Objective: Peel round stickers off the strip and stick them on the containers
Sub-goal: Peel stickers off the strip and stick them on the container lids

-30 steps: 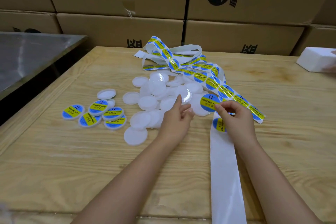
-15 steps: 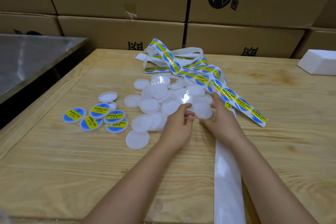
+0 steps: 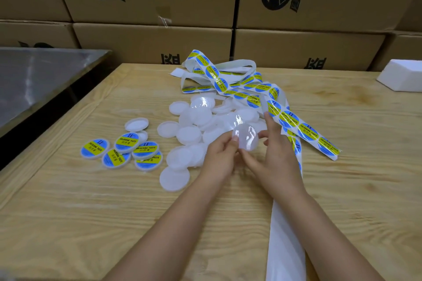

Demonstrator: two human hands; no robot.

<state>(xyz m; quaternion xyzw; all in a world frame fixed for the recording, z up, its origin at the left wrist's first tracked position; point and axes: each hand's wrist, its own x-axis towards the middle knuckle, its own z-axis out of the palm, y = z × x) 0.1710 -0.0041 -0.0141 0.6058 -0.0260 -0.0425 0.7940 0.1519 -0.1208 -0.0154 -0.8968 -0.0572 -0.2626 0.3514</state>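
Both hands now lift one bare white lid off the pile.

Left hand (image 3: 220, 155) pinches the lid (image 3: 245, 138) at its left edge; right hand (image 3: 272, 155), which a second ago held a peeled sticker, steadies the other edge with no sticker visible. Labelled lids (image 3: 121, 151) sit far left, the sticker strip (image 3: 294, 121) right.

Both forearms are bare to the frame's lower edge, no sleeves showing; the left hand (image 3: 220, 155) and right hand (image 3: 275, 155) wear no gloves, rings or watch
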